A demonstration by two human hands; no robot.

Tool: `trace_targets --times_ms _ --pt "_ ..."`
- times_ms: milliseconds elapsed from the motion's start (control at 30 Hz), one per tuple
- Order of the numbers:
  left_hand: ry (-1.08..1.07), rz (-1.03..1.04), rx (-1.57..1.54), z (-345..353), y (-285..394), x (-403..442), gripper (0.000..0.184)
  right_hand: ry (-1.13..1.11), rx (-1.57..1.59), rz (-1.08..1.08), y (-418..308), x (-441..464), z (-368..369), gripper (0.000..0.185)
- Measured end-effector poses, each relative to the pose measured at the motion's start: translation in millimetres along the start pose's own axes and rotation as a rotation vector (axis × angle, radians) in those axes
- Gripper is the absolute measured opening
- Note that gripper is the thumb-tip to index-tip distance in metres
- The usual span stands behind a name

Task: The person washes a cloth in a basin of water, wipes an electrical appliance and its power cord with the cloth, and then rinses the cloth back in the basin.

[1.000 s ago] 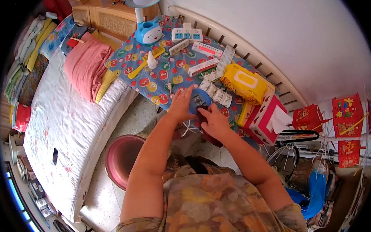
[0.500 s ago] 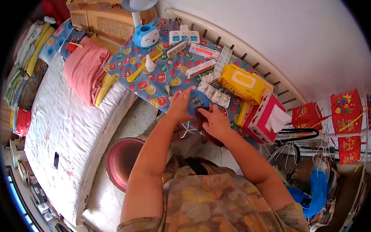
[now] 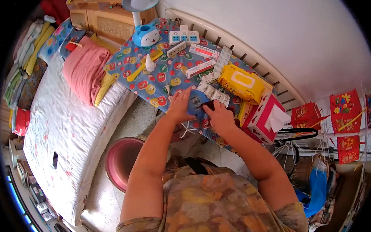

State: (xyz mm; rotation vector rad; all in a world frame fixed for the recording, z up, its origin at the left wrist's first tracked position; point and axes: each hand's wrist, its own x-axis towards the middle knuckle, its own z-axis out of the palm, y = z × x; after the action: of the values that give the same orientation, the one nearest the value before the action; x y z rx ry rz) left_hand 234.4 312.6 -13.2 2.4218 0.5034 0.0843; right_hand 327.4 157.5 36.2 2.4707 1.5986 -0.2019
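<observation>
My left hand [image 3: 179,107] lies at the left side of a round blue object [image 3: 197,103] near the table's front edge, its thumb spread away from the fingers. My right hand [image 3: 221,118] is at the right side of that object, fingers bent over a small dark object [image 3: 209,105]; what this is cannot be made out. Behind the hands are white blister packs [image 3: 214,93] and a yellow wipes pack [image 3: 242,82]. A red and white tissue box [image 3: 267,119] stands to the right.
A yellow comb [image 3: 139,72], a white bottle [image 3: 149,63], a blue lamp [image 3: 146,35], small boxes and white sockets [image 3: 184,36] are on the patterned table [image 3: 124,64]. Below it is a pink basin [image 3: 122,163]. A bed [image 3: 62,128] is at the left, red hangings [image 3: 345,113] at the right.
My right hand has moved slightly right, and the dark object with it. The dark red thing that hung below this hand no longer shows. My left hand stays at the blue object.
</observation>
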Motion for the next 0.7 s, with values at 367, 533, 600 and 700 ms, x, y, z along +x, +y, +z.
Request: trace_targets --times_ms 367,533,600,700 --pt "0.008 -0.011 0.002 -1.2 2.5 -0.9 0.111 -0.052 0.171 -0.035 -0.1 -4.0 -3.9 0.053" --pt "-0.005 -0.007 -0.004 -3.9 2.2 -1.5 0.111 0.058 0.038 -0.008 1.1 3.9 1.9 0.051" --pt "-0.011 0.003 -0.011 -1.4 0.7 -1.2 0.111 0.039 0.109 -0.015 0.8 2.2 4.0 0.051" --pt "0.014 0.000 -0.037 2.5 -1.9 0.7 0.114 0.010 0.216 -0.023 -0.3 -0.9 0.4 0.050"
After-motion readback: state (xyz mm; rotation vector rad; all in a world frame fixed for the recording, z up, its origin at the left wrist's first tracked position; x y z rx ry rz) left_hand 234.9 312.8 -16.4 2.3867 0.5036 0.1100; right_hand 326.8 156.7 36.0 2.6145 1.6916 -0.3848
